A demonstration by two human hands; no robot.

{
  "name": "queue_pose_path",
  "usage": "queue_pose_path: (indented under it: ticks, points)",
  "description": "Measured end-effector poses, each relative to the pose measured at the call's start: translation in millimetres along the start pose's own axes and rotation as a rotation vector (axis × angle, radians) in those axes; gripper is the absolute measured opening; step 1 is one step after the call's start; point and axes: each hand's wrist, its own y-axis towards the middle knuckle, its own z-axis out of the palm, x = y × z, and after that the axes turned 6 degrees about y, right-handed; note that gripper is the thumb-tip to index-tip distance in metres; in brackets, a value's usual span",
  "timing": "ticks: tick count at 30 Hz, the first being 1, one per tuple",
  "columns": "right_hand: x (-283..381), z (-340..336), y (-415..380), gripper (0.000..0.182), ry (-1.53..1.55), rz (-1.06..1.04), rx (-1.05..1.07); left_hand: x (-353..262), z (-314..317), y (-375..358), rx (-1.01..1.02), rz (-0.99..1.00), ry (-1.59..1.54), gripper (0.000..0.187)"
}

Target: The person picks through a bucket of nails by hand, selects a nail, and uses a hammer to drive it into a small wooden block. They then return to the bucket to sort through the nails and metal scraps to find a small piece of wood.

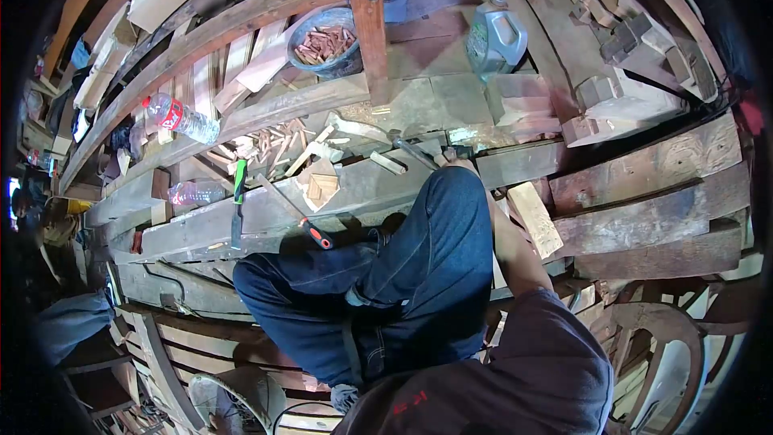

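Observation:
My right hand (pixel 460 161) reaches past my raised knee, which hides most of it. Its fingertips are right by the end of a grey rod-like tool handle (pixel 415 153) lying on the plank; I cannot tell whether they grip it. My left hand is out of view. Left of the tool is a pale wooden piece (pixel 358 126), and a short wood block (pixel 388 163) lies below it. Near my legs are a chisel with a red-and-black handle (pixel 316 234) and a tool with a green-and-black handle (pixel 239 181). Small cut wood pieces (pixel 324 185) sit between them.
Wood sticks (pixel 274 143) are heaped beyond the plank. A bucket (pixel 296 42) holds more pieces. Two plastic bottles (pixel 183 118) are at left, a jug (pixel 493 39) at upper right. Thick boards (pixel 644 169) lie at right, and a chair back (pixel 656 318) stands behind my arm.

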Motion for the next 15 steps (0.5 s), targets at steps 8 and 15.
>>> queue_pose_path:
  ticks: [8,15]
  points:
    - [-24.3,16.6,-2.3,0.017,0.306,-0.001,-0.081,14.8,-4.1,-6.8,-0.036,0.014,-0.002,0.043]
    - [-80.8,23.1,1.6,0.021,0.242,0.149,-0.247,78.6,-23.8,-32.0,-0.159,0.054,0.046,0.044]
